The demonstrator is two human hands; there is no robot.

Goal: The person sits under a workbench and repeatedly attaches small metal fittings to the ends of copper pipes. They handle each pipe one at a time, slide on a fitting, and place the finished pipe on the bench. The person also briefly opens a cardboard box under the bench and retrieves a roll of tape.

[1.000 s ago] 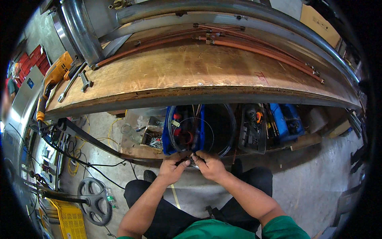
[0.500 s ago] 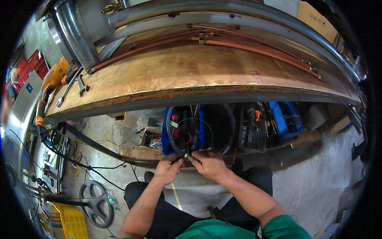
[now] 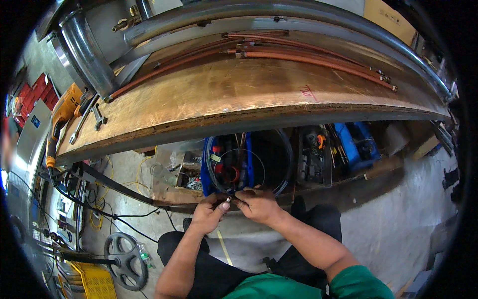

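Small silvery metal fitting [image 3: 228, 200] on a thin black hose coil [image 3: 249, 167], pinched between both hands just below the workbench edge, above the lap. Left hand [image 3: 209, 212] fingertips pressed on it; right hand [image 3: 258, 203] fingers curled, pinching beside. Blue plastic crate [image 3: 206, 172] behind. Long worn wooden workbench [image 3: 239, 99] above, copper pipes [image 3: 308, 57], wrenches [image 3: 92, 114].

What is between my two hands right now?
In the head view, a small metal-tipped piece sits pinched between the left hand and the right hand, at the end of the black coiled tubing. What it is exactly is too small to tell.
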